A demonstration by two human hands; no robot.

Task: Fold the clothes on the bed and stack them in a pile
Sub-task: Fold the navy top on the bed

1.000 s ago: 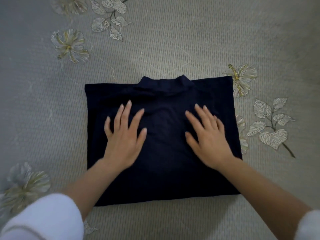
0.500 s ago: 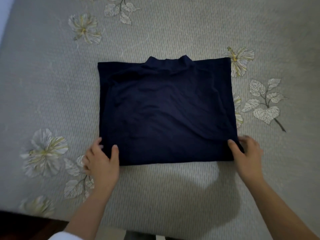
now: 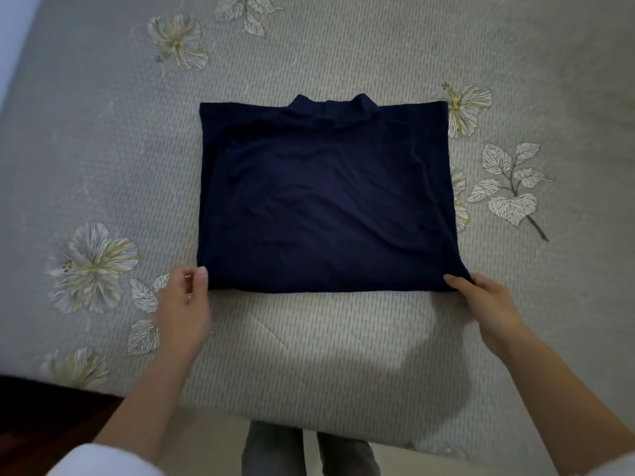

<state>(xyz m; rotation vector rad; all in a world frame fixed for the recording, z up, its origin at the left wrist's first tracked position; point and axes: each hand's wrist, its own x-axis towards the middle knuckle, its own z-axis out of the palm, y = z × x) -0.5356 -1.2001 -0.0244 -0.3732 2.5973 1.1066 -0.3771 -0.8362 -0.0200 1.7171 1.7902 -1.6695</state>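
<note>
On bed (image 3: 309, 56), center: folded navy shirt (image 3: 326, 201) flat. Left hand (image 3: 184, 304) pinches 7 o'clock corner, right hand (image 3: 488, 304) pinches 5 o'clock corner.

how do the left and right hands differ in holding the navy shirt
The left hand pinches the near left corner of the navy shirt, thumb pointing away; the right hand holds the near right corner, thumb slanting across the fabric. Both grip the near hem.
</note>
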